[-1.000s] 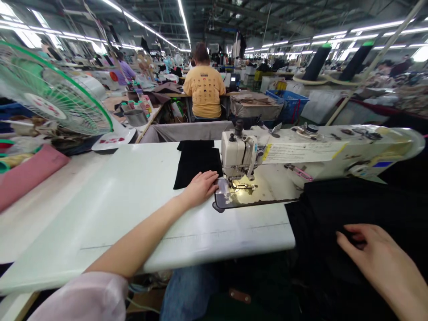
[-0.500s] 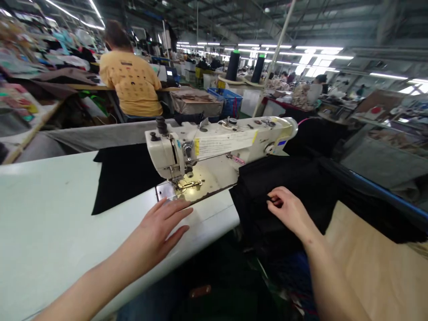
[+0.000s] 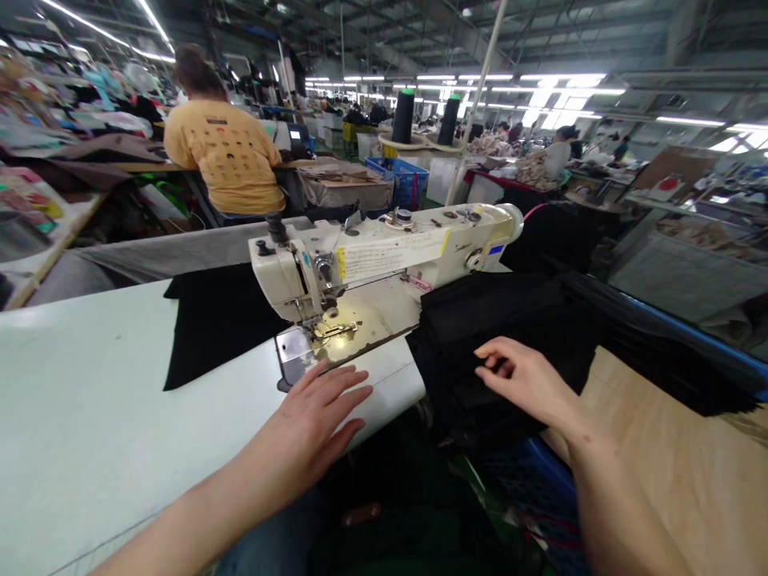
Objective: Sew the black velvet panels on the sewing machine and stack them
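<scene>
at 4 o'clock, right hand (image 3: 525, 376) curled over black fabric (image 3: 450, 336), pinch unclear; left hand (image 3: 321, 420) fingers spread. likely pick-up; next needed firm pinch.

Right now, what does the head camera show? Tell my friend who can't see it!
An open left hand is close to a white sewing machine, and a curled right hand is over piled black cloth. A flat black piece lies on the pale table; farther back sits a person in yellow.
</scene>
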Demonstrator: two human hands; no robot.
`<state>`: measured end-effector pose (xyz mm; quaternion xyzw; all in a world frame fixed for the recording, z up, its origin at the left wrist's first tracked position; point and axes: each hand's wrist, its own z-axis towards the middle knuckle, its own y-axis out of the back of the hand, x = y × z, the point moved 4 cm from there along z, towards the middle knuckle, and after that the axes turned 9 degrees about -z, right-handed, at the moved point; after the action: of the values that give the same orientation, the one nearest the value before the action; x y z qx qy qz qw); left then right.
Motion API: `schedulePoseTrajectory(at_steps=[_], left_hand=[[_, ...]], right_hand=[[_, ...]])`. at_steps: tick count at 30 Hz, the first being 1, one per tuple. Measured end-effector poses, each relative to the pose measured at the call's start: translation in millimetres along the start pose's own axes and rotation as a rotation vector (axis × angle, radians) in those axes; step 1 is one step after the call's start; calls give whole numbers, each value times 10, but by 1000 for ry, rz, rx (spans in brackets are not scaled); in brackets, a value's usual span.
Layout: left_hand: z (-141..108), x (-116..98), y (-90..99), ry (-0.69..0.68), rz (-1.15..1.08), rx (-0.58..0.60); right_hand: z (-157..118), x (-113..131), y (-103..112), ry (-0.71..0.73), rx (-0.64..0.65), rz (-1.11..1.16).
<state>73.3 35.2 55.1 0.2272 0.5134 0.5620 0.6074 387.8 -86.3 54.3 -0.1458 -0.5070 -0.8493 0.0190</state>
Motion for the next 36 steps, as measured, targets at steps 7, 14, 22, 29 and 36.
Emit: schedulePoseTrajectory(at_steps=[7, 14, 22, 29, 36], left_hand=[[151, -133, -64, -46, -49, 94], [219, -185, -74, -47, -100, 133], [235, -234, 16, 11, -197, 42], [853, -434, 238, 169, -635, -189], [1439, -97, -125, 593, -1254, -357]], right_hand=[[-79, 106, -144, 136, 161, -125], [-71, 160, -169, 237, 167, -170], [96, 130, 445, 8, -288, -117], [552, 791, 676, 428, -273, 48], [820, 830, 405, 379, -370, -63]])
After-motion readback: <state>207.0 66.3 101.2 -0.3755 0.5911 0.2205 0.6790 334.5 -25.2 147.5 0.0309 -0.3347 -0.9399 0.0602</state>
